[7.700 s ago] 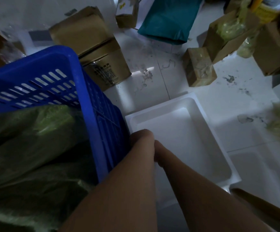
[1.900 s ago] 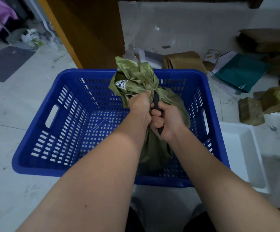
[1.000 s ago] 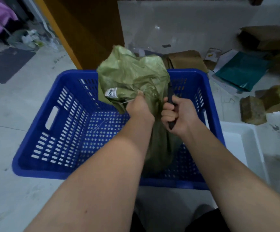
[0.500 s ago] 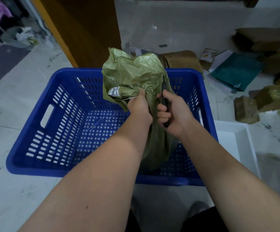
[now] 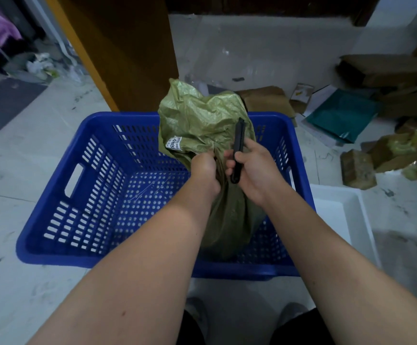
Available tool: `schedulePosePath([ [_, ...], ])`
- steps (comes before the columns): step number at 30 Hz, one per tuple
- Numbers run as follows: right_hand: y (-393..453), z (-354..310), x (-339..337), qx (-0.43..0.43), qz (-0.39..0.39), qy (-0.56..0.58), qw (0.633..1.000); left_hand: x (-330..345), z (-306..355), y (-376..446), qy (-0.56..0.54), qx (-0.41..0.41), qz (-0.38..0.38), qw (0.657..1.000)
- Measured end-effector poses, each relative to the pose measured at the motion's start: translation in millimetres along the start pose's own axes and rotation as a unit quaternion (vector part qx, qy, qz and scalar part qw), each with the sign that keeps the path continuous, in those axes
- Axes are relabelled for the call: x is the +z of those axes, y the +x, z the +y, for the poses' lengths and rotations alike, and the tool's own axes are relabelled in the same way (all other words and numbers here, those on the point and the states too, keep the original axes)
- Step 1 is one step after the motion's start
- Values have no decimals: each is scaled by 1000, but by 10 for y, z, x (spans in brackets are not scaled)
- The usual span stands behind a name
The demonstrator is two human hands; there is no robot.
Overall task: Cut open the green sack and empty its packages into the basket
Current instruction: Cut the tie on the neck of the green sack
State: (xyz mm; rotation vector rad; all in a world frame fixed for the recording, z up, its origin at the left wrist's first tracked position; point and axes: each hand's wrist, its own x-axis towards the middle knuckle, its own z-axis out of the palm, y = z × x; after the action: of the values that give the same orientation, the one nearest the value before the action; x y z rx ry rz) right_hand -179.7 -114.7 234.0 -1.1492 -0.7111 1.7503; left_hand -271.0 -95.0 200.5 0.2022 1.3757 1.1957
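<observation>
Evidently, the left hand (image 5: pixel 203 168) clenched the sack (image 5: pixel 202 120) neck upright over the basket (image 5: pixel 60 255), so the right hand (image 5: pixel 254 168), gripping the knife (image 5: pixel 238 145), could cut.

Sack (image 5: pixel 202 120): woven plastic, crinkled, faint sheen; paper label (image 5: pixel 174 143) stuck on. Basket (image 5: pixel 98 170): smooth perforated blue plastic, slight gloss. Knife (image 5: pixel 238 150): matt black. Tray (image 5: pixel 339 215): smooth white, matt. Floor (image 5: pixel 15 170): pale glossy tile, scuffed. Boxes (image 5: pixel 357 168): brown cardboard. Panel (image 5: pixel 127 46): wood-like, smooth.
</observation>
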Motion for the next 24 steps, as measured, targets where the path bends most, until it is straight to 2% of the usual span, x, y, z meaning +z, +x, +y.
schedulePosePath([
  [4, 4, -92, -107, -93, 82, -110, 986, 8, 35, -49, -19, -22, -8, 1000],
  [7, 49, -140, -195, -113, 147, -221, 958, 10, 111, -80, 12, -50, -17, 999],
  [11, 125, -148, -108, -21, 76, -262, 962, 24, 229, -152, 141, -30, -33, 989],
  [13, 159, -118, -41, -18, 87, -269, 959, -7, 264, -154, 220, -4, -40, 975],
  [15, 191, -113, -21, -23, 108, -313, 943, -92, 353, -142, 319, 50, -13, 946],
  [17, 201, -120, -54, -22, 116, -342, 932, -246, 479, -87, 444, 96, 39, 890],
  [18, 207, -123, -76, -23, 117, -342, 932, -334, 530, -75, 504, 92, 51, 857],
  [20, 202, -144, -99, -16, 117, -333, 935, -467, 596, -102, 589, 37, 31, 807],
  [22, 203, -160, -102, -12, 111, -326, 939, -537, 609, -133, 625, -3, -3, 781],
  [24, 199, -178, -103, -2, 110, -313, 943, -512, 573, -213, 640, -21, -74, 764],
])
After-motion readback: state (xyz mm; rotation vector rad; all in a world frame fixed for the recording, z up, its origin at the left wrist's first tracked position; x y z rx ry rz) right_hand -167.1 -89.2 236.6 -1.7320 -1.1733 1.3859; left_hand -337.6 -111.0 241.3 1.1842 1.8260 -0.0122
